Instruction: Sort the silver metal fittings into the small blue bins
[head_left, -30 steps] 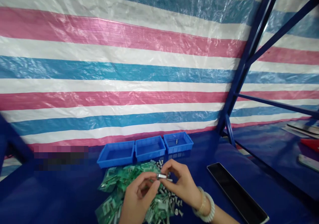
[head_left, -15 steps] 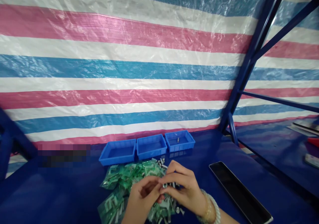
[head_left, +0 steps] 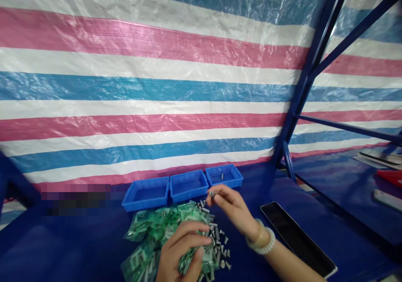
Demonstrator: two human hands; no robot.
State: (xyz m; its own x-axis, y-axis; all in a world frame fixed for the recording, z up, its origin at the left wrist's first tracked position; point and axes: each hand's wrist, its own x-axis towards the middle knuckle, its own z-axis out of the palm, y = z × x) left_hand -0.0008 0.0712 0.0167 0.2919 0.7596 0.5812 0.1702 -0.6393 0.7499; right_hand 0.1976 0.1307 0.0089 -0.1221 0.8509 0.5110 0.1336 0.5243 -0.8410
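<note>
While the R hand (head_left: 232,207) hangs just above the pile, its thumb & index fingers (head_left: 220,193) are pinched narrow on a small silver metal fitting (head_left: 211,193). In the head view, the fitting sits at the fingertips, just in front of the front-left corner of the rightmost blue plastic tray (head_left: 229,183) & apart from it. It's too small to read its long axis for sure, but it seems to lie approx. L–R across the fingertips. The R hand is clearly nearer to it & to that tray; the L hand (head_left: 182,252) is lower & farther back. The L hand's fingers are curled over the green plastic packets (head_left: 163,227); can't tell if they hold anything. Loose metal fittings (head_left: 218,242) lie btwn the hands, over the packets & on the blue tarp worktop (head_left: 63,244). One metal fitting (head_left: 222,176) lies inside the rightmost tray. Two more blue plastic trays (head_left: 188,185) stand to its left. White bead bracelets (head_left: 262,241) circle the R wrist, w/ a black tablet (head_left: 295,240) just to the right. A striped tarp (head_left: 157,85) & blue steel frame (head_left: 303,93) fill the back.
</note>
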